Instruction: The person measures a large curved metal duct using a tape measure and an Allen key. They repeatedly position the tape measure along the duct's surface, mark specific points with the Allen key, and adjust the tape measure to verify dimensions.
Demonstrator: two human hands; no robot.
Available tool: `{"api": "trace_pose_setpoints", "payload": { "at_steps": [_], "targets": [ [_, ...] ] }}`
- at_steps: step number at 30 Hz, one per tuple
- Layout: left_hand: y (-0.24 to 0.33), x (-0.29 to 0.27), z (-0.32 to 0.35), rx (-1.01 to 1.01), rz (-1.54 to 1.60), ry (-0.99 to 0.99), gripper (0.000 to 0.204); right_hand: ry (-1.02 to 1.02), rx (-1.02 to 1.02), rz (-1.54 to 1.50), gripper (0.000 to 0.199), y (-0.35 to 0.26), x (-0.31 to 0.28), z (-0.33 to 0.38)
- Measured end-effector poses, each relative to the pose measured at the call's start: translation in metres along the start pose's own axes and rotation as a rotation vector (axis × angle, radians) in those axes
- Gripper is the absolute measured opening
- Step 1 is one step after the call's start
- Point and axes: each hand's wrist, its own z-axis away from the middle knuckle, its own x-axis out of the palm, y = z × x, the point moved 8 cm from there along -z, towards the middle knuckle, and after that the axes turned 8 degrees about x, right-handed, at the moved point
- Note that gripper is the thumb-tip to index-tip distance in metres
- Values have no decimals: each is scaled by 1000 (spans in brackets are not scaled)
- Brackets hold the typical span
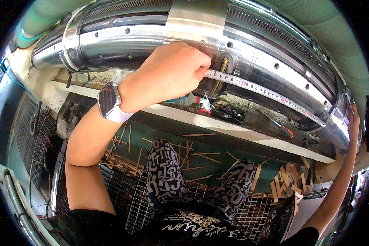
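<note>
My left hand (180, 67) is closed, thumb and fingers pinching a white measuring tape (260, 87) at the front of a long shiny metal cylinder (123, 37). From there the tape stretches right along the cylinder, its printed scale facing up, as far as a metal collar near the right end. A smartwatch with a pale strap (110, 100) is on my left wrist. Out at the far right rim, my right hand (354, 117) is bent against the cylinder's end, its fingers curled. What it grips there is too small and dark to make out.
Below the cylinder runs a pale ledge (184, 116). Upon it lie a bottle with a red-and-white spray head (204, 105), a black tray of small parts (229, 113) and an orange-tipped tool (286, 130). Wooden sticks (199, 158) and a wire grid (137, 205) are around my legs.
</note>
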Motion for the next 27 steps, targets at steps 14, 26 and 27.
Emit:
{"api": "trace_pose_setpoints", "payload": {
  "at_steps": [14, 26, 27],
  "targets": [
    [-3, 2, -1, -18, 9, -5, 16, -37, 3, -370, 42, 32, 1, -8],
    [-2, 2, -1, -12, 2, -8, 18, -64, 58, -230, 38, 16, 0, -4],
    [-2, 2, -1, -18, 5, -14, 18, -70, 60, -263, 38, 18, 2, -4]
  ]
}}
